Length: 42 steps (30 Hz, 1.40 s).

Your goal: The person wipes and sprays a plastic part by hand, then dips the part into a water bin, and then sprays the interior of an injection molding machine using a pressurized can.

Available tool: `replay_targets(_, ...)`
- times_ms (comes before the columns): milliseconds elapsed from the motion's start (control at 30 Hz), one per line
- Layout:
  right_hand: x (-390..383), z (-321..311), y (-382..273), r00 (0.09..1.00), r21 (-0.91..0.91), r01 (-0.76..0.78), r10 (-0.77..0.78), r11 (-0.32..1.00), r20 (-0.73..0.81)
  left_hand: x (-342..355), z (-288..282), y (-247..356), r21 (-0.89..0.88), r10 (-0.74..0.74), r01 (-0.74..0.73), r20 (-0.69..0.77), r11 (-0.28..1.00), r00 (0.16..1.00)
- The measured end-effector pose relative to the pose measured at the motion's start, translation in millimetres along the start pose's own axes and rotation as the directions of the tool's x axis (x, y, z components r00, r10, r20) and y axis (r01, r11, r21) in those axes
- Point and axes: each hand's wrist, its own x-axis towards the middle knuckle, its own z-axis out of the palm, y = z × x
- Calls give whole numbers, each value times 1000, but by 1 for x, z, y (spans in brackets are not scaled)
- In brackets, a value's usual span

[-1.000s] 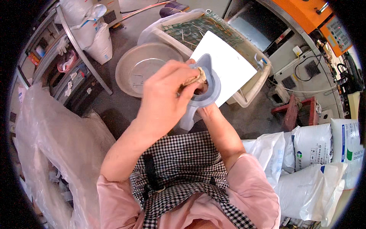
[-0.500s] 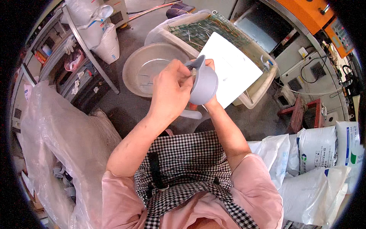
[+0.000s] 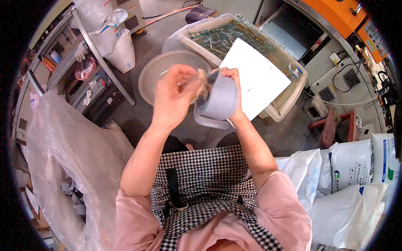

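Note:
My right hand is wrapped round a grey plastic piece with a round, cup-like body, tipped so its side shows, with a longer grey part below it. At its dark opening, my left hand pinches a crumpled yellowish cloth or scrap, blurred by movement. Behind my right hand lies a white board or sheet across the rim of a plastic tub. A wide shallow basin sits beyond my left hand.
A tub with green mesh stands ahead, an orange machine at upper right, red stand right. White sacks are stacked right and behind the shelving; clear plastic sheeting covers items at left.
The grey piece has tipped over so its side faces up instead of its opening. My left hand has drawn slightly leftward with the yellowish scrap, away from the piece's interior.

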Motion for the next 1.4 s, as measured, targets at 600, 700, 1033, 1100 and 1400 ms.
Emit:
replay_targets(600,2,4,-12,993,-187,-1,23,982,115,11,-37,-38,-266,-144,362,594,893,792)
replay_targets(700,3,3,-11,994,-251,-10,36,968,99,9,-39,-39,-118,-176,290,564,950,807)
replay_targets(1033,-1,7,22,970,-525,6,-133,851,-205,5,-39,-83,6,-318,320,-103,947,943)
replay_targets(1100,-7,6,41,964,-567,7,-157,824,-216,-1,-27,-92,130,-188,197,-75,972,979)
replay_targets(1400,-34,-10,97,983,-549,-168,96,818,-157,18,-17,-132,484,-194,103,143,869,970)
